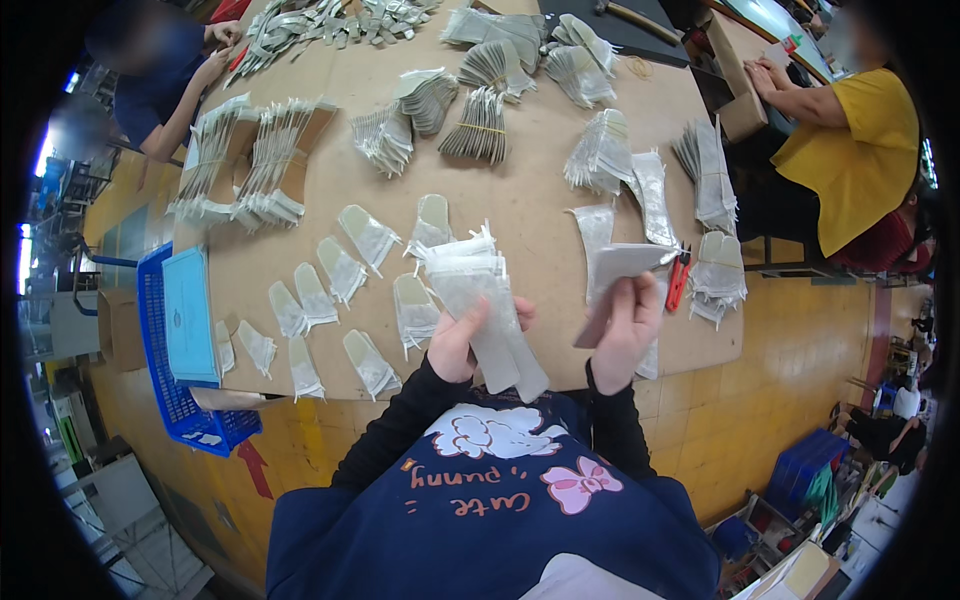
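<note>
My left hand [465, 338] is closed round a small stack of long, pale grey fabric pieces [487, 320] with rounded lower ends and frayed upper ends. To its right, my right hand [630, 325] pinches a folded grey fabric panel [612, 270], apart from the stack. Beside the right hand lies a pair of red-handled thread snips [678, 280]. Small round-topped fabric pieces [369, 238] with beige tips are spread on the table left of my left hand. Under and behind the right hand, more long pale pieces [596, 232] lie flat.
Tied bundles of fabric pieces [475, 125] cover the far part of the brown table [330, 180]. A blue basket [165, 350] with a light blue lid-like sheet [192, 315] stands at the left edge. A hammer [638, 20] lies far right. Co-workers sit at far left and right.
</note>
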The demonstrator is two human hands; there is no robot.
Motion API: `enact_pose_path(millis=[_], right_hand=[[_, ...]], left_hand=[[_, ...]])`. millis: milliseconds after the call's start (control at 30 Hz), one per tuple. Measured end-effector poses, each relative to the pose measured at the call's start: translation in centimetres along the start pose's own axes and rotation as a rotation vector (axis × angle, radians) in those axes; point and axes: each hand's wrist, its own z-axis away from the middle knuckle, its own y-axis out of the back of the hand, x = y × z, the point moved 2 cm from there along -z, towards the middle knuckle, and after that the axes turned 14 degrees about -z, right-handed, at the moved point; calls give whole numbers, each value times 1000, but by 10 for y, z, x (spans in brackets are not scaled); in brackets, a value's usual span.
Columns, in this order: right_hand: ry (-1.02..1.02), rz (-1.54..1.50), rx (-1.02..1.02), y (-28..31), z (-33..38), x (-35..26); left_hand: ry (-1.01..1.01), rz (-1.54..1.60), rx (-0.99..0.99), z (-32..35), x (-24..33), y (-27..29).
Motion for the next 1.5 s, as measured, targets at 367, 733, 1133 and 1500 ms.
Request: enact_pose_path(millis=[367,733,1133,1500], right_hand=[[-486,161,-316,-28,62,41],[63,172,-11,9,-32,-51],[87,1404,-186,125,-205,48],[-73,740,-692,19,-49,-28]], left_hand=[[-253,-785,213,7,-44,21],[89,241,-186,-11,-8,8],[44,-124,-315,32,-25,5],[45,-12,-94,21,-21,16]])
